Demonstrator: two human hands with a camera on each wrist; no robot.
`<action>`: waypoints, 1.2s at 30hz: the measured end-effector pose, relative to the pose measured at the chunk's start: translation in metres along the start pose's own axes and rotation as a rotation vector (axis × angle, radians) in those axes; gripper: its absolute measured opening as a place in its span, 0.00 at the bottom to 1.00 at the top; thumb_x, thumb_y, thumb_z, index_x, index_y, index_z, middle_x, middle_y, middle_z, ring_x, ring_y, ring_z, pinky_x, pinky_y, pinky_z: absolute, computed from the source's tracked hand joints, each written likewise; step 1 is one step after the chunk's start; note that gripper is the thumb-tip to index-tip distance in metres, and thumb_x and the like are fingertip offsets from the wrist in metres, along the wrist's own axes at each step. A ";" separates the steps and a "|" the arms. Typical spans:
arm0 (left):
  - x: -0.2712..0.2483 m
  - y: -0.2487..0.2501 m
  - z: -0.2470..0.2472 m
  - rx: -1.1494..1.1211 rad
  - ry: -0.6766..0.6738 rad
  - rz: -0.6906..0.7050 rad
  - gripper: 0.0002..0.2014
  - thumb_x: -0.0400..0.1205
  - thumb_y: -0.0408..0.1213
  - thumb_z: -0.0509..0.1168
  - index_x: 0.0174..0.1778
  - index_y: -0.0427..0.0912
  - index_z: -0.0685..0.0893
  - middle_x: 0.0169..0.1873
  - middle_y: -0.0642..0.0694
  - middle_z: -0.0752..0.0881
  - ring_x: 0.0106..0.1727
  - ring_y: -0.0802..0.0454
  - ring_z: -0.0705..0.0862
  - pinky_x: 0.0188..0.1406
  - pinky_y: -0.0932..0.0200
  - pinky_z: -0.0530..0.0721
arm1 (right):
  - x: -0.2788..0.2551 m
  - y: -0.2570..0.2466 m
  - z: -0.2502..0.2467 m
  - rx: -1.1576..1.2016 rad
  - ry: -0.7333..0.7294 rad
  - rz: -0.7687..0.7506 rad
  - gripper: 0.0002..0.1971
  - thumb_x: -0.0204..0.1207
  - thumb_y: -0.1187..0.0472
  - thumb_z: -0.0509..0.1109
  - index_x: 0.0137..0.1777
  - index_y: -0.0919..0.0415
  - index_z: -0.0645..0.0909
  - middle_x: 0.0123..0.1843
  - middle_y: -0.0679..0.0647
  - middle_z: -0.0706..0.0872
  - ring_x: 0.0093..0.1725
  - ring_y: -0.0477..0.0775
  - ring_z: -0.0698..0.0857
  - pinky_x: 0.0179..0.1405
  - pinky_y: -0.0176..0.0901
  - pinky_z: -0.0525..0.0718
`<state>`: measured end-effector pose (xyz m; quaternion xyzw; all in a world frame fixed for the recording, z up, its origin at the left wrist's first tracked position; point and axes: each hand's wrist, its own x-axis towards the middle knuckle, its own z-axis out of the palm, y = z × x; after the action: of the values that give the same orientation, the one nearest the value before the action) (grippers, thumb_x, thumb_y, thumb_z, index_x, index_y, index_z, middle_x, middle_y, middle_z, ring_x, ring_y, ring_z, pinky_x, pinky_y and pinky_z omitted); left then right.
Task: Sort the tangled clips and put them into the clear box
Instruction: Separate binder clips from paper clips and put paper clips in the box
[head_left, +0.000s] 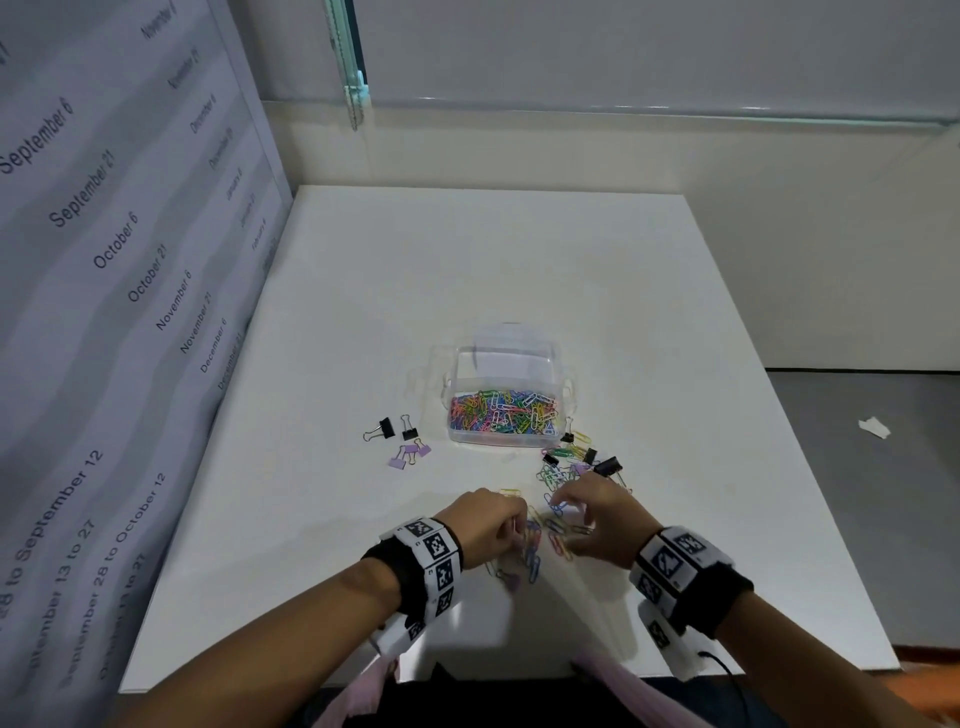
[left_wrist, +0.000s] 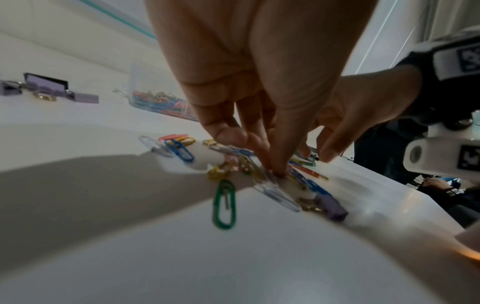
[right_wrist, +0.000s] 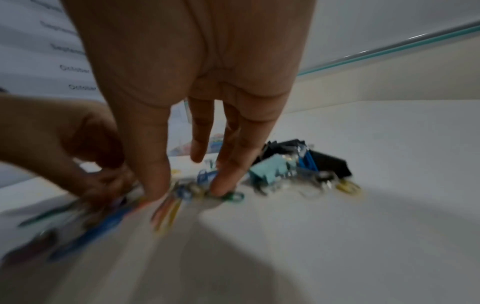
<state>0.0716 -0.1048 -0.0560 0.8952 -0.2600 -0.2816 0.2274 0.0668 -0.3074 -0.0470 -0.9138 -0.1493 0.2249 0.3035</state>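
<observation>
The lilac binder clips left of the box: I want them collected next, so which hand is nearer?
Left. The left hand sits below and slightly right of the lilac binder clips; the right hand is farther right.

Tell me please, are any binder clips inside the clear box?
No, the clear box holds only coloured paper clips; binder clips lie outside on the table.

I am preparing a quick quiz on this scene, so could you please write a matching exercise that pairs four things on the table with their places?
Things:
1. clear box
2. purple binder clips
3. paper scrap
4. left hand

Places:
A. far right, beyond the table's edge
B. left of the box
C. mid-table, holding coloured paper clips
D. on the loose clips nearest the person

Pairs: 1-C, 2-B, 3-A, 4-D
</observation>
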 end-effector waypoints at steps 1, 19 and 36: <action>0.000 0.000 0.001 0.000 -0.002 0.015 0.09 0.76 0.31 0.63 0.51 0.42 0.82 0.49 0.42 0.88 0.53 0.43 0.83 0.52 0.53 0.80 | -0.004 0.001 0.002 -0.017 -0.020 0.036 0.24 0.59 0.61 0.78 0.57 0.61 0.80 0.55 0.58 0.82 0.55 0.49 0.77 0.58 0.45 0.79; -0.007 -0.013 -0.009 -0.105 0.071 -0.018 0.06 0.73 0.36 0.68 0.45 0.43 0.82 0.45 0.46 0.88 0.40 0.55 0.78 0.41 0.60 0.74 | 0.020 -0.016 0.022 -0.006 0.028 0.069 0.09 0.64 0.59 0.78 0.42 0.62 0.86 0.39 0.55 0.85 0.45 0.57 0.83 0.42 0.39 0.70; -0.027 -0.053 -0.024 -0.136 0.319 -0.285 0.16 0.73 0.40 0.69 0.53 0.45 0.74 0.49 0.50 0.72 0.51 0.48 0.79 0.49 0.56 0.77 | 0.045 -0.042 -0.026 -0.014 0.048 0.145 0.05 0.57 0.69 0.71 0.33 0.61 0.84 0.29 0.46 0.79 0.33 0.47 0.80 0.36 0.41 0.83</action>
<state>0.0848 -0.0420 -0.0572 0.9387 -0.0722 -0.1828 0.2834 0.1128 -0.2694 -0.0163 -0.9293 -0.0772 0.2235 0.2837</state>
